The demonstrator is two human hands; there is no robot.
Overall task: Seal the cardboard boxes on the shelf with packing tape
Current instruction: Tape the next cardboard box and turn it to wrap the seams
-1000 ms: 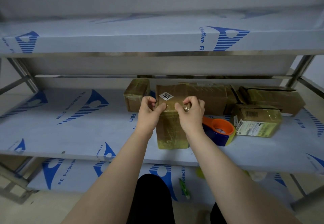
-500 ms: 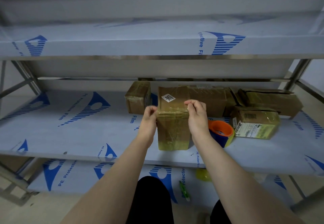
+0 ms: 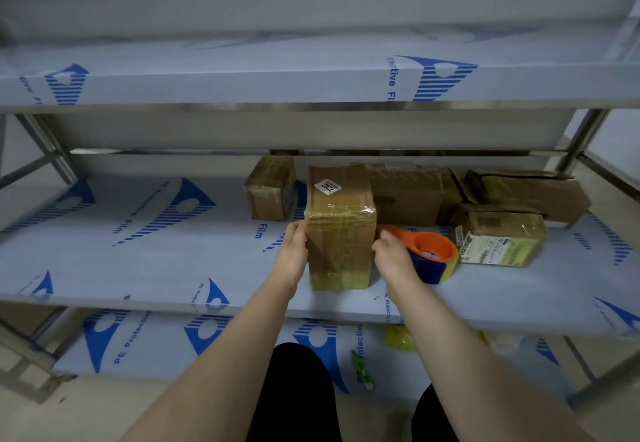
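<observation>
The box (image 3: 341, 233) is stood upright, long axis vertical, between the hands on the shelf (image 3: 138, 251); the left hand (image 3: 294, 251) is laid flat on its left face, fingers straight. The tape dispenser (image 3: 433, 254) is seen just right of the fingers of the right hand (image 3: 393, 256), the nearer one; whether its handle is gripped cannot be told.

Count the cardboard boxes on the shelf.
5: upright box front centre, small box back left, large box behind the upright one, long box back right, labelled box front right. More may hide behind.
</observation>
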